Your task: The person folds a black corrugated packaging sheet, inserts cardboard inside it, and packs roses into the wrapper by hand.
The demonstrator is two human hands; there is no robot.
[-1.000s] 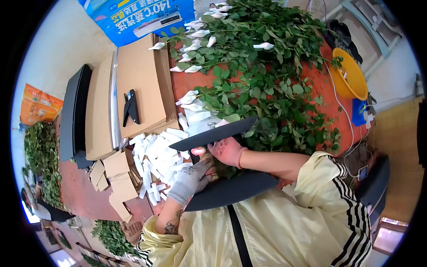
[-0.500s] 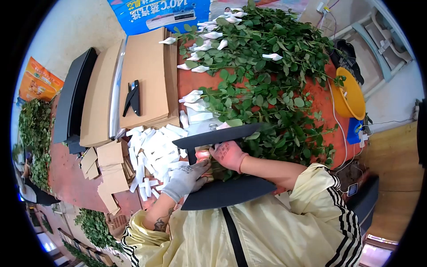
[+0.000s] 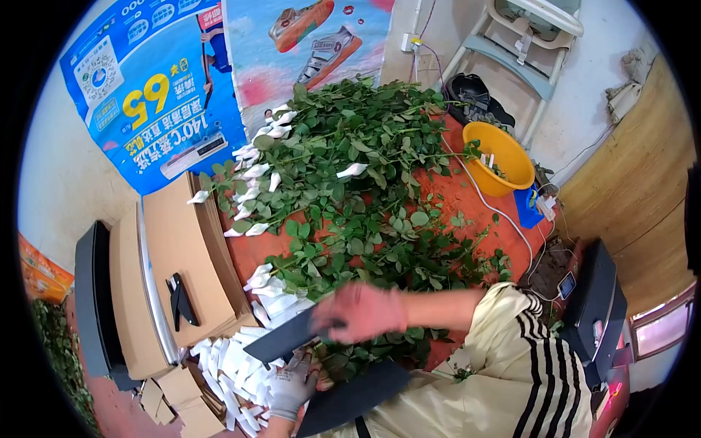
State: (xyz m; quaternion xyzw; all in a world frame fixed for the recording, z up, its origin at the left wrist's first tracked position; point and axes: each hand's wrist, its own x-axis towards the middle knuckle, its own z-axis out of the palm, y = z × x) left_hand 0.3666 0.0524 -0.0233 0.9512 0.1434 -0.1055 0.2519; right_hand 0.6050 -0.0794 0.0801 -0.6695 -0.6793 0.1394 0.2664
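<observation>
A black sheet (image 3: 354, 400) lies close against my body, with a second black piece (image 3: 281, 337) standing on the far side of my hands. My left hand (image 3: 288, 387), in a pale grey glove, is closed between the two black parts, at a small tan and pinkish thing I cannot make out. My right hand (image 3: 361, 312), in a pink glove, is over the right end of the far black piece; motion smears its fingers. Leafy green stems (image 3: 365, 252) lie just beyond, several with white-sleeved flower heads (image 3: 258, 277) at their left ends.
White paper strips (image 3: 226, 369) are heaped left of my hands. Cardboard sheets (image 3: 186, 252) stand behind them with a black stapler (image 3: 180, 301) on top. A yellow basin (image 3: 499, 164), a white cable (image 3: 491, 208) and a blue box (image 3: 527, 208) are at the right.
The view has swung up and right, so the wall posters show more. My right hand has lifted from between the black parts to above the far one. My left hand stays between them.
</observation>
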